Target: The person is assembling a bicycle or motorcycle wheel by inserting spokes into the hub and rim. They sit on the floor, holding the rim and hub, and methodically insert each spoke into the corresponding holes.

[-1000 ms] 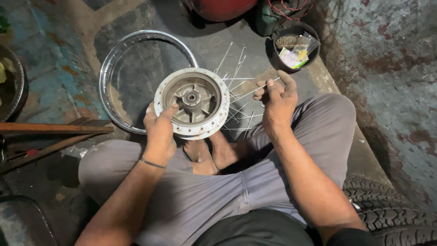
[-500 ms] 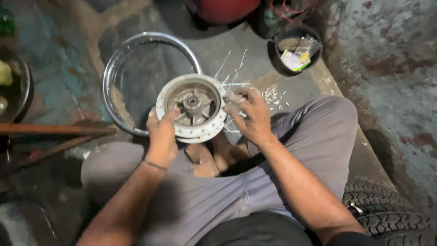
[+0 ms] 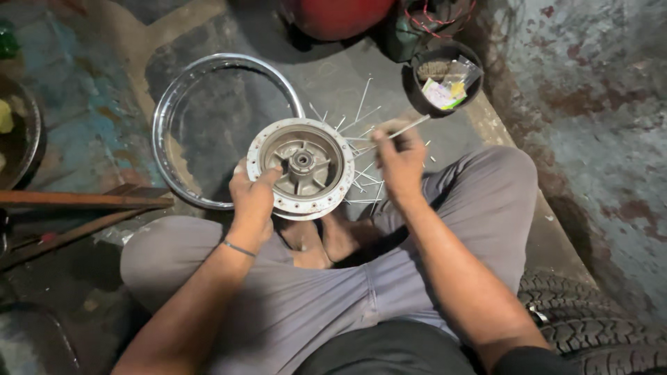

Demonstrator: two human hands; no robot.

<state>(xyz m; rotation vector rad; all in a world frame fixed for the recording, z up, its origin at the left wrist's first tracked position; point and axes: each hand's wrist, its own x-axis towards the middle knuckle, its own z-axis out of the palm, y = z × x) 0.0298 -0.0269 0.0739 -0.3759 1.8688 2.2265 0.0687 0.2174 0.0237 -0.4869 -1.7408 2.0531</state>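
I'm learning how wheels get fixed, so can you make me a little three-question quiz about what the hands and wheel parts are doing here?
1. True or false: the left hand grips the hub by its edge.
2. What does the right hand hold? A) a spoke B) a hammer C) a tyre
3. Fill in: the shiny rim lies flat on the ____, behind the hub.

Key
1. True. The thumb lies over the hub's flange.
2. A. A thin spoke sticks out from the fingers, pointing toward the black bowl. More spokes lie loose on the floor.
3. Floor. The rim is apart from both hands.
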